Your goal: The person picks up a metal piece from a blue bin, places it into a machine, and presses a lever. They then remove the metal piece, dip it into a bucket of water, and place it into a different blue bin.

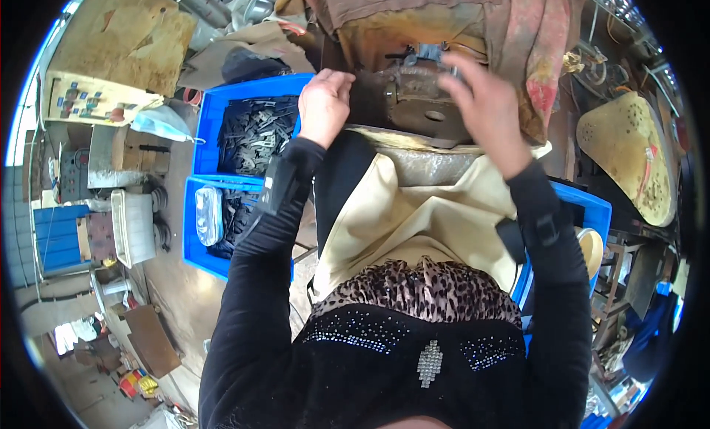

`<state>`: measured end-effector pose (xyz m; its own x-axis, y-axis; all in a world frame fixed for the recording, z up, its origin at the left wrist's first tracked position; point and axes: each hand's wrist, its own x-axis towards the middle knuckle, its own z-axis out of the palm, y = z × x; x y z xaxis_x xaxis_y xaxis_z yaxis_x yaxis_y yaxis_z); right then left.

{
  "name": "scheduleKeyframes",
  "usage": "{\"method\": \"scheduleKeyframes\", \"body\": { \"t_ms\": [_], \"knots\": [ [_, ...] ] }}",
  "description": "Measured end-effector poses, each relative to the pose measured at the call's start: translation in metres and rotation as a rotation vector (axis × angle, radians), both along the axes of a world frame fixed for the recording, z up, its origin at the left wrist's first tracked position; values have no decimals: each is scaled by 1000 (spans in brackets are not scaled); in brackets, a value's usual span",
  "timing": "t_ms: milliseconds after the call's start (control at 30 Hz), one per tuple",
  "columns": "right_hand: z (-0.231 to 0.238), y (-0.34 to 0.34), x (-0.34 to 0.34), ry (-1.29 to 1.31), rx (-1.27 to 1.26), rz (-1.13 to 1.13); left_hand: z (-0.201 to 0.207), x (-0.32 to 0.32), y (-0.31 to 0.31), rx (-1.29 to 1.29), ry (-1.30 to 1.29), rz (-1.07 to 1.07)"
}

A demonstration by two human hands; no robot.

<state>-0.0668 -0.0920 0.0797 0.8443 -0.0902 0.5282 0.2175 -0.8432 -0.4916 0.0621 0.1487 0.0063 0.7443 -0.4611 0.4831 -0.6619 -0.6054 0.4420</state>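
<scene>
We have a metal fixture (412,112) between our two grips, brown and worn, its flat plate pierced by an oval hole and a small tab jutting from its near edge; a blue-grey part (429,52) sits at its far end, too small to make out. Our left grip (325,107) has its fingers curled close together, just beside a blue bin (205,137) of dark strips (255,137); our right grip (484,107) is blurred, its fingertips near the fixture's far right corner; we cannot tell whether either grip holds anything. A strip of dark bench (370,103) gives room between the left grip and the fixture; stained cloth (421,7) bounds the space beyond both grips; our cream apron (421,218) fills the near side, below the bench's edge.
</scene>
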Motion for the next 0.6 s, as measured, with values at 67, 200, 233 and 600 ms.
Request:
{"method": "scheduleKeyframes", "body": {
  "t_ms": [67,200,233,600],
  "knots": [
    [8,-19,36,-56,-52,-53,8,-35,1,88,-3,52],
    [25,-40,89,-13,-84,-145,8,-99,-4,321,-101,8],
    [43,-31,90,35,-50,-141,2,-107,-3,404,-155,22],
    [54,-29,101,177,-32,-230,-12,-69,71,120,298,484]
  ]
}}
